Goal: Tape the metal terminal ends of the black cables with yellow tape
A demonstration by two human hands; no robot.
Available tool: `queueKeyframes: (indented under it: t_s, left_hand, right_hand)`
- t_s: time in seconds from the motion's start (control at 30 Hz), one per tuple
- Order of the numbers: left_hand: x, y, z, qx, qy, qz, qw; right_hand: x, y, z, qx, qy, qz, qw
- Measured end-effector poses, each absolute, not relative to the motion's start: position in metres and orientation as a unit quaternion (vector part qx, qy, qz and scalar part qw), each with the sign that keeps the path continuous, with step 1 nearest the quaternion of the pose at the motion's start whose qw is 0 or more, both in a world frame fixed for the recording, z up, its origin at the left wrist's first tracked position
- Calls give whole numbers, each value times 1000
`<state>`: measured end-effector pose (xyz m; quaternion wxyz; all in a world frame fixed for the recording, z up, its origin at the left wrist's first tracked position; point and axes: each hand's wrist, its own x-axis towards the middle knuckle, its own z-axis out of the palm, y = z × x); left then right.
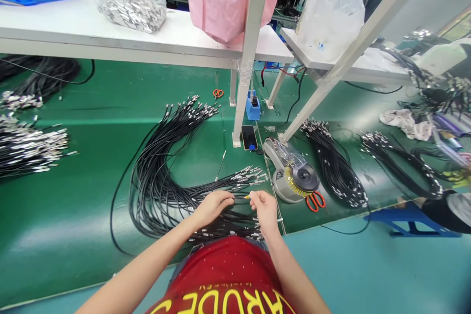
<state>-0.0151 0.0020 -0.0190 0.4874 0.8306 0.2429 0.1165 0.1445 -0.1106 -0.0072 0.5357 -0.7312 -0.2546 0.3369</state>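
My left hand (215, 208) is closed around a thin black cable near its end. A few centimetres to the right, the fingertips of my right hand (265, 210) pinch a small yellow piece (247, 197) at the cable's tip; whether it is tape or part of the connector I cannot tell. Both hands are over a large curved bundle of black cables (147, 181) with silvery metal ends. One part of the bundle passes beneath my hands, against the bench's front edge. A single thin cable end (221, 164) points away from me just beyond my left hand.
A round tape dispenser (290, 171) stands right of my hands, orange-handled scissors (315, 201) beside it. A phone (249, 137) and blue holder (252, 106) are by the shelf post (243, 73). More cable bundles (336, 167) lie right, others (33, 149) left. Bags sit on the white shelf (176, 34).
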Motion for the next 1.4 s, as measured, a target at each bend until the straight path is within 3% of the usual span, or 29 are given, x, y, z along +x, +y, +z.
queueKeyframes:
  t_s: [0.17, 0.37, 0.63, 0.83, 0.93, 1.03, 1.4]
  left_hand:
    - [2, -3, -7, 766, 206, 103, 600]
    - [2, -2, 0, 788, 220, 101, 566]
    - [2, -5, -7, 731, 223, 90, 638]
    - [-3, 0, 1, 788, 189, 143, 568]
    - [-29, 33, -8, 784, 304, 247, 482]
    - [-53, 69, -28, 749, 471, 232, 404]
    - [35, 29, -75, 807, 351, 121, 460]
  right_hand:
    - [141, -115, -4, -721, -291, 337, 531]
    - [140, -117, 6, -733, -324, 305, 515]
    - [134, -115, 15, -723, -347, 328, 499]
    - [144, -134, -11, -750, -323, 302, 492]
    - [147, -157, -42, -789, -304, 287, 451]
    - [148, -175, -68, -818, -301, 292, 393]
    - [163, -184, -62, -850, -309, 257, 340]
